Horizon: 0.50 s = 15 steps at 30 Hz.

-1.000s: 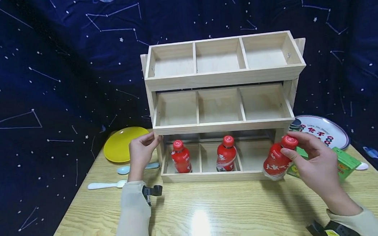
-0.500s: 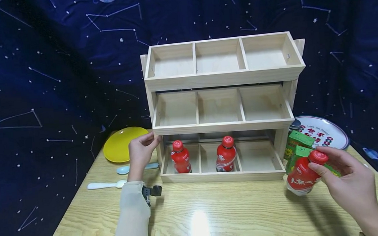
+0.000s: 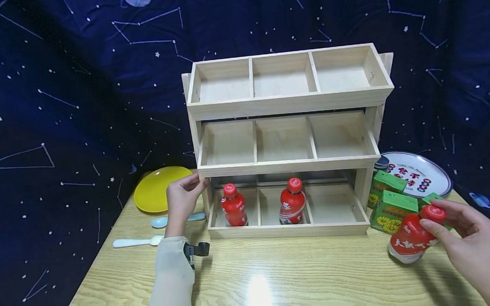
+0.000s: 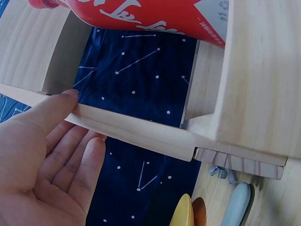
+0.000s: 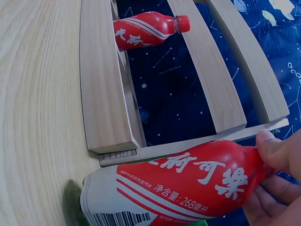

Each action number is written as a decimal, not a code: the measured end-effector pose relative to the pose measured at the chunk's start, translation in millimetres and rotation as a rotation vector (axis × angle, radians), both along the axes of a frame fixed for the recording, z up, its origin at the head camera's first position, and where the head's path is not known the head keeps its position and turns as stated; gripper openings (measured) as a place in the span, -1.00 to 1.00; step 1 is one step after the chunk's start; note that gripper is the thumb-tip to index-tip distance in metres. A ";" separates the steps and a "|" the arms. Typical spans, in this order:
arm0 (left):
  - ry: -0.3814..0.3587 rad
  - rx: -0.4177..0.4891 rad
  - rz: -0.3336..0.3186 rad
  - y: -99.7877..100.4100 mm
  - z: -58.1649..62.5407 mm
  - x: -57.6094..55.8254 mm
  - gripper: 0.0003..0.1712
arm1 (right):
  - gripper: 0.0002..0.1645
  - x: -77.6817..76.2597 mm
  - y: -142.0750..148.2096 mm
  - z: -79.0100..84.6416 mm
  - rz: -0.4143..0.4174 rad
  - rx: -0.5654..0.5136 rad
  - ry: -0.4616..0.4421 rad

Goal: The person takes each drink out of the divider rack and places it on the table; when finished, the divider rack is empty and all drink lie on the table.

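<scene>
In the head view, your left hand (image 3: pixel 182 197) pinches the left side post (image 3: pixel 208 199) of the wooden rack (image 3: pixel 288 166). Your right hand (image 3: pixel 478 246) grasps a red bottle (image 3: pixel 414 238) near its cap; the bottle tilts with its cap to the right, beyond the rack's right end and in front of the green boxes (image 3: pixel 393 211). You cannot tell whether its base touches the table (image 3: pixel 319 270). A second bottle (image 3: pixel 234 209) sits in the left compartment of the bottom tier (image 3: pixel 266 231), and a third bottle (image 3: pixel 292 205) in the middle one. A white plate (image 3: pixel 416 175) rests behind the boxes; a yellow plate (image 3: pixel 158 188), a light blue spoon (image 3: pixel 161 222) and a white utensil (image 3: pixel 132 242) lie at the left.

In the left wrist view, your thumb is on one side of the post, your other fingers on the other.

In the right wrist view, your thumb and fingers hold the red bottle's neck end, its white base pointing away from your hand, beside the rack's end
</scene>
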<state>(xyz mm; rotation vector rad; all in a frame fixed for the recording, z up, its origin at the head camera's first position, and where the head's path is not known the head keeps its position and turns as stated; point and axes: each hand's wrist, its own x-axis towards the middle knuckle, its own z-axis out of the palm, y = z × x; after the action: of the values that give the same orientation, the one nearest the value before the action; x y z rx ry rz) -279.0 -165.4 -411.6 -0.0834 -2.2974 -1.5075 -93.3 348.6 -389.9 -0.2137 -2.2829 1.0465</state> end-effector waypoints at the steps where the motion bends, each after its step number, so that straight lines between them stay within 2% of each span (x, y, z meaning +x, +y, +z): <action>1: 0.001 -0.002 0.000 0.0 -0.1 -0.2 -0.53 | -0.41 0.1 1.6 -1.2 0.002 0.000 -0.016; 5: -0.001 0.000 -0.001 0.4 0.2 0.0 -0.52 | -0.34 0.5 8.0 -5.2 0.020 0.009 -0.076; 10: 0.006 0.024 -0.005 0.7 1.4 1.0 -0.53 | -0.28 0.1 15.1 -4.6 0.124 0.017 -0.103; 12: 0.014 0.027 -0.003 0.7 1.1 0.6 -0.52 | -0.24 -0.6 17.0 -2.7 0.164 0.025 -0.140; 15: 0.019 0.025 -0.002 1.1 0.6 0.2 -0.52 | -0.18 -1.4 18.1 2.4 0.167 0.054 -0.215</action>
<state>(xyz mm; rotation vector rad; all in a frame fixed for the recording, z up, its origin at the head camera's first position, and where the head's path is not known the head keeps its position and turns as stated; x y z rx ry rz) -278.8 -164.3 -411.0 -0.0925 -2.2638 -1.5297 -94.7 366.8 -387.5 -0.1193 -2.5556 1.0888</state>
